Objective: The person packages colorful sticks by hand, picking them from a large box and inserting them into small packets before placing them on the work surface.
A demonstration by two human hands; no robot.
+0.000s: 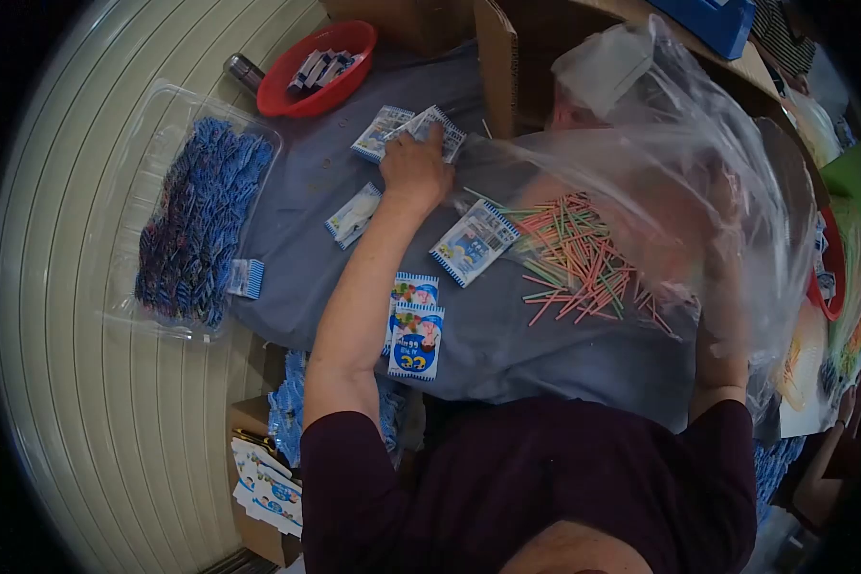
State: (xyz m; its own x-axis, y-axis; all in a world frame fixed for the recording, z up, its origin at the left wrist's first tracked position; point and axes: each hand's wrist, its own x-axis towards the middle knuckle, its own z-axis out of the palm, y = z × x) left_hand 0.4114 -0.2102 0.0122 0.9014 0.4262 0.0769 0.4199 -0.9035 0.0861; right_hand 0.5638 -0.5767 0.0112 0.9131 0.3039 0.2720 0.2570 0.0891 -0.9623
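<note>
My left hand [416, 170] reaches over white and blue packets [381, 130] at the upper middle, its fingers apart and their tips on the top packet [446, 136]. My right arm goes up at the right behind a clear plastic bag [746, 258]; skin shows blurred through the film, and the fingers cannot be made out. Beside the bag, partly under it, lies a loose heap of pink and green sticks [584, 258]. Another packet [474, 243] is left of the heap, and a smaller one [354, 216] lies beside my left forearm. Printed packets [416, 342] overlap near my body.
A clear tray [268, 177] of blue striped strips stands at the left. Behind are a red bowl [270, 88] with small packs, a dark cylinder [244, 71] and a cardboard box [499, 72]. At the lower left, a carton [251, 416] holds printed cards.
</note>
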